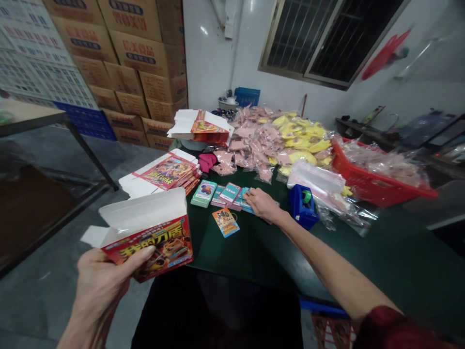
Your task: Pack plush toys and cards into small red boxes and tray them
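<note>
My left hand [105, 276] grips a red printed cardboard box [163, 247], its white top flaps standing open, off the table's near left edge. Out over the table, my right hand [263, 203] has its fingers bent down onto a stack of blue cards [245, 198]; the fingertips partly cover the cards, so I cannot tell whether any is lifted. Left of that hand lie teal-and-pink cards [230, 193] and a green-edged card stack [204, 192]. A single orange-and-blue card [225, 222] lies nearer me.
Flattened red boxes [165, 172] are stacked at left, with another open box [209, 127] behind. Bagged pink and yellow pieces [269, 138] pile up at the back. A blue tape dispenser [303, 208] and red basket [381, 182] stand right on the green table [236, 257].
</note>
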### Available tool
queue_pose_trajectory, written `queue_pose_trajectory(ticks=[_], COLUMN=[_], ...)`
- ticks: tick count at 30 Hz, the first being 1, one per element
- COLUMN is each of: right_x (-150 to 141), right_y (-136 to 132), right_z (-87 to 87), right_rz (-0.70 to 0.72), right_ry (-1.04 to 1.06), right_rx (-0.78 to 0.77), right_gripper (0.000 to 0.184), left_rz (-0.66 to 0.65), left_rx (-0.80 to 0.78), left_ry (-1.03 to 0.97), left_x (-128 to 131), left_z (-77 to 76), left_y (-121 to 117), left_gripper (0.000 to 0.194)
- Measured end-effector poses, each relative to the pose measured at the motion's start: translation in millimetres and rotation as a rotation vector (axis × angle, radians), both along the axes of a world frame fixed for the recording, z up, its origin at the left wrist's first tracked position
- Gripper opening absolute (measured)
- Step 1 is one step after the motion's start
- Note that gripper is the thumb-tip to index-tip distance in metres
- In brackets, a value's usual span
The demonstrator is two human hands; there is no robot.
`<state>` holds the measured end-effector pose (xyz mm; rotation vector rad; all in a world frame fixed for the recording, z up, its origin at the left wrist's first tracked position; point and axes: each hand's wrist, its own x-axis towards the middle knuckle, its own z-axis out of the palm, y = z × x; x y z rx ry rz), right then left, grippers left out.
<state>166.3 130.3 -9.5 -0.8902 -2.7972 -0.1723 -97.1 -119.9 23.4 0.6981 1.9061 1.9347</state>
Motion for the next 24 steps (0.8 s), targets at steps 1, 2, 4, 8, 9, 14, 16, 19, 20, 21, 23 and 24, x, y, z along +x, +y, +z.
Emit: queue_pose_trajectory(ticks=[1,2,4,8,9,14,16,19,20,21,23,24], right_x=[-2.3,-4.5,-7.8,-7.1,-5.8,1.0,4.5,13.7,17.4,21.1,26.3,27.3], right_y=[-4.7,-8.8,-14.5,-19.4,-20.9,-30.6,-31.8,-37.1,-43.0,-52.1,-78.9,-95.3], right_z=[-3.7,-7.5,-14.2,-17.2,-16.0,-10.2,-4.8,21.0,35.1,51.1,84.2,99.0], right_rz=[-0.013,-0.029,-0.065,-0.079,-0.063,-0.047,-0.089,-0.175,-0.199,-0.211,-0.148,-0.081], right_ry=[0.026,0.053,0.108,0.176,0.180,0.202,0.254,0.397,0.497,0.606,0.924,1.002], right_rx=[0.017,0.034,0.060,0.068,0.061,0.048,0.051,0.074,0.068,0.045,-0.104,-0.192], right_gripper=[0.026,0.027,0.030,0.033,0.031,0.020,0.021,0.027,0.031,0.036,0.042,0.038], left_rz=[-0.040,-0.081,-0.118,-0.184,-0.202,-0.314,-0.354,-0.452,-0.494,-0.536,-0.617,-0.651], left_rx=[-0.011,-0.019,-0.016,0.024,0.029,0.004,0.001,0.028,0.044,0.059,0.081,0.087], left_ry=[-0.047,-0.101,-0.151,-0.174,-0.173,-0.183,-0.177,-0.105,-0.072,-0.044,-0.005,0.007], left_x=[-0.4,-0.3,1.5,6.5,6.7,6.6,10.7,23.0,28.1,33.4,43.9,48.9], left_z=[-2.1,-3.7,-5.5,-10.7,-13.8,-30.0,-28.4,-16.0,-10.9,-6.2,1.3,3.7], left_y=[-0.8,-1.5,-2.1,-0.2,0.5,2.5,2.9,4.7,5.8,7.2,10.3,11.9], left_gripper=[0.028,0.028,0.026,0.023,0.023,0.021,0.021,0.021,0.021,0.021,0.019,0.018])
